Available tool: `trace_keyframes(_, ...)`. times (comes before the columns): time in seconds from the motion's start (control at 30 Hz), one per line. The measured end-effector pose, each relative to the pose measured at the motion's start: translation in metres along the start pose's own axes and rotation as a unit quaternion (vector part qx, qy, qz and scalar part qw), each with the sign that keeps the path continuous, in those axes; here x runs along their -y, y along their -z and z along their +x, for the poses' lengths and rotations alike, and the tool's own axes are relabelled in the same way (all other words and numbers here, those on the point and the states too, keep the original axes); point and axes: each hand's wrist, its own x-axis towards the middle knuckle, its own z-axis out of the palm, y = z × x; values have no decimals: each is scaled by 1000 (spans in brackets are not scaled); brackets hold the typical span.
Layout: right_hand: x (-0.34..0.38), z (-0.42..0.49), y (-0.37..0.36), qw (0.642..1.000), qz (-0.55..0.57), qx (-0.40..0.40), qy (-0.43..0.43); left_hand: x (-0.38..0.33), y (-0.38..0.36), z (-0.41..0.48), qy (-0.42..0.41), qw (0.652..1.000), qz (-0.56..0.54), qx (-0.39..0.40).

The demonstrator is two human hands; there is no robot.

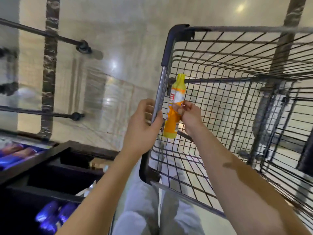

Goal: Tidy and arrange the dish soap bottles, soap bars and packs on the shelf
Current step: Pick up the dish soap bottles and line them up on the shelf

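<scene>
The right hand (189,116) is pinching the orange dish soap bottle (177,89) just inside the wire cart (171,39) — the left hand (142,126) is gripping its handle bar (160,89), the dark shelf (33,164) lying lower left.

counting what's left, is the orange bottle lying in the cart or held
Held. The right hand pinches the orange dish soap bottle at its label, within the wire cart basket.
</scene>
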Motion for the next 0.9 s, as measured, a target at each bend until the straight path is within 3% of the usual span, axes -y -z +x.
trace_keyframes(0.3, 4, -4, -7, 991, -119, -57, 30, -4, 3, 1, 12, 1000, 1, 8)
trace_keyframes(0.37, 14, -20, -4, 972, -221, -60, 61, -6, 6, 0, 6, 1000, 19, 11)
trace_keyframes(0.47, 34, -55, 6, 914, -381, -39, 134, -10, 13, -7, -17, 995, 92, 25)
trace_keyframes(0.57, 58, -98, 18, 834, -509, 1, 212, -22, 25, -21, -44, 983, 173, 42)
trace_keyframes(0.7, 97, -162, 31, 646, -678, 24, 350, -51, 46, -62, -62, 958, 278, 29)
trace_keyframes(0.8, 115, -198, 36, 519, -736, 36, 434, -65, 56, -95, -61, 942, 329, -12)
trace_keyframes(0.9, 128, -243, 40, 432, -744, 54, 507, -80, 60, -150, -50, 929, 358, -80)
